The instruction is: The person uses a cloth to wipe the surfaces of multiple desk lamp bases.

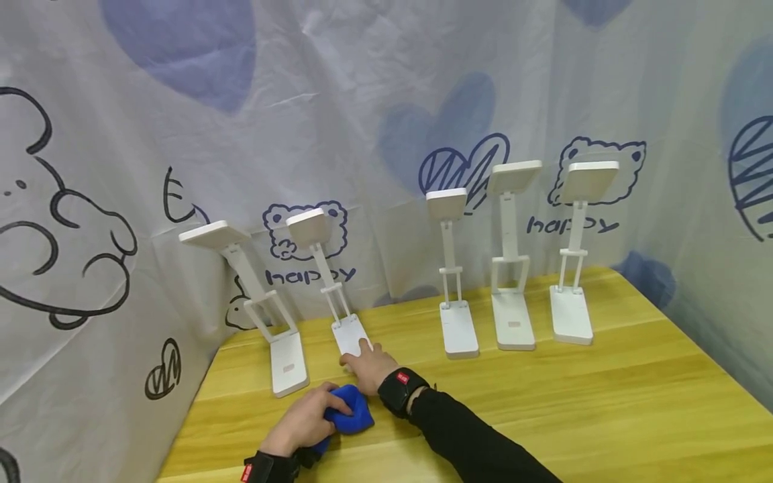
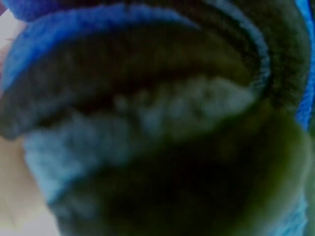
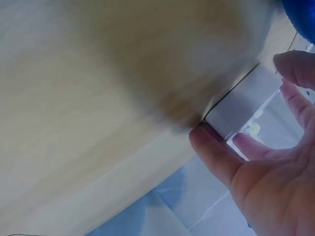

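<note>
On the left part of the table, my right hand point(image 1: 371, 370) grips the near end of the base of a white folding desk lamp point(image 1: 350, 333), second from the left. In the right wrist view the fingers and thumb of that hand point(image 3: 270, 182) lie along opposite sides of the white base point(image 3: 241, 105). My left hand point(image 1: 304, 419) holds a bunched blue cloth point(image 1: 356, 410) just in front of the lamp. Blue fabric point(image 2: 98, 22) fills most of the left wrist view, dark and blurred.
Another white lamp point(image 1: 288, 362) stands at the far left, close to the gripped one. Several more lamps, including one with a tall arm point(image 1: 513, 318), stand in a row to the right. A patterned curtain point(image 1: 374, 134) hangs behind the yellow wood-grain table point(image 1: 604, 402).
</note>
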{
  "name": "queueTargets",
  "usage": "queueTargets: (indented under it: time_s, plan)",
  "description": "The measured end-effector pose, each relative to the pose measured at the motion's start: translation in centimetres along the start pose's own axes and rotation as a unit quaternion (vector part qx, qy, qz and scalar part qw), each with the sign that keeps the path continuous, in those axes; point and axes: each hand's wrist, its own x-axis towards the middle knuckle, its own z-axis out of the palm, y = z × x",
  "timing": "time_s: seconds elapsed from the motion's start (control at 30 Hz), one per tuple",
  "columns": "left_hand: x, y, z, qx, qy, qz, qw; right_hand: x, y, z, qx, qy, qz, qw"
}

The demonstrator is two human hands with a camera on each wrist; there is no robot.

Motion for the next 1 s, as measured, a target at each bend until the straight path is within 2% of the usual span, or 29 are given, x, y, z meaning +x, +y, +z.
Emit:
queueTargets:
  time_s: [0.3, 0.63, 1.0]
  plan:
    - [0.1, 0.0, 0.3, 0.003, 0.003, -0.004, 1.0000, -1.1, 1.8, -0.1, -0.006, 0.025, -0.026, 0.999]
    - [0.2, 0.0, 0.2, 0.009, 0.007, -0.015, 0.9998, -3.4, 3.9, -1.0, 0.006, 0.013, -0.060, 0.998]
    - [0.2, 0.1, 0.4, 0.013, 0.016, -0.016, 0.9997, -7.1, 5.4, -2.5, 0.039, -0.015, -0.084, 0.996]
